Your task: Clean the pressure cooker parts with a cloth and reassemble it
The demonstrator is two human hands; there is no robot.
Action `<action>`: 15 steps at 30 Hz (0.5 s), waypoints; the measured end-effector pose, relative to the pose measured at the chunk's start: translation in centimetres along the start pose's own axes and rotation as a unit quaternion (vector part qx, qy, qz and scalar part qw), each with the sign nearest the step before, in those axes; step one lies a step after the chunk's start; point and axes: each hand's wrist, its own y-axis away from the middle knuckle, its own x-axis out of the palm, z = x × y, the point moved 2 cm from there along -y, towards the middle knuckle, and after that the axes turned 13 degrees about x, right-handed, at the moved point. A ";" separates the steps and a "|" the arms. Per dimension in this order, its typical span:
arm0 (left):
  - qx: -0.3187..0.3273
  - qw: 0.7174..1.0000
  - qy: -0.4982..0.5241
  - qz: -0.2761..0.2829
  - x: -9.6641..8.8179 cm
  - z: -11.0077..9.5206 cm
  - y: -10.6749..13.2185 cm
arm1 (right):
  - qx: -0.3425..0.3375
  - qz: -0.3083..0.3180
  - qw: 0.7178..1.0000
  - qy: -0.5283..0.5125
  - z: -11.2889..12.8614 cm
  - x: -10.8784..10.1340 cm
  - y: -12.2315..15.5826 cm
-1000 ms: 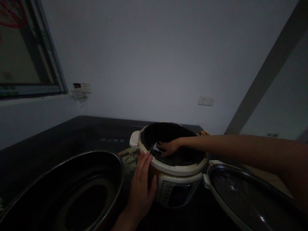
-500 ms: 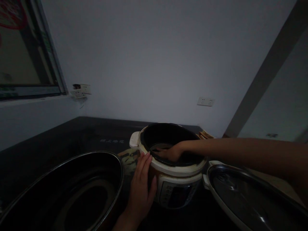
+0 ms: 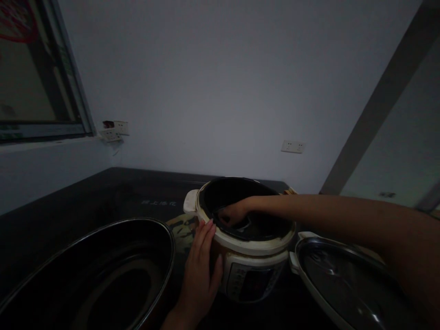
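A round white-and-brown electric cooker (image 3: 254,250) stands on a glossy black counter (image 3: 140,185). The right hand (image 3: 234,213) reaches inside, fingers curled (clamped on anything, I cannot tell); the left hand (image 3: 200,270), thumb spread from fingers, touches the cooker's eight-o'clock edge.

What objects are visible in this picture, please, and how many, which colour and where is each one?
Round uncovered electric cooker: 1, white and brown, black inside, centre
Wide round pan: 1, dark, lower left
Round shiny-faced lid: 1, dark with whitish edge, lower right
Flat glossy tabletop: 1, black, under the cooker
Partly hidden item: 1, tan, behind the cooker's right side, unclear
Rectangular socket plate: 1, white, on the wall, right of centre
Corner sockets: 2, white, left
Framed window: 1, dark, upper left
Plain wall: 1, pale grey, background
Left hand: 1, bare, at the cooker's near-left rim
Right hand: 1, bare, inside the cooker
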 end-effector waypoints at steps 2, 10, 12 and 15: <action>0.005 1.000 -0.004 0.000 0.0 0.0 -0.1 | 0.016 0.008 1.000 -0.001 -0.5 -0.4 -1.1; 0.005 1.000 -0.012 -0.001 -0.1 -0.1 0.0 | 0.067 0.047 0.995 -0.060 -2.8 -2.2 -4.0; 0.002 1.000 -0.012 0.001 0.1 0.0 0.1 | 0.060 0.058 0.994 -0.072 -2.6 -2.3 -3.9; 0.001 1.000 -0.010 0.001 0.2 0.1 0.1 | 0.027 0.065 0.995 -0.075 -1.4 -2.1 -3.6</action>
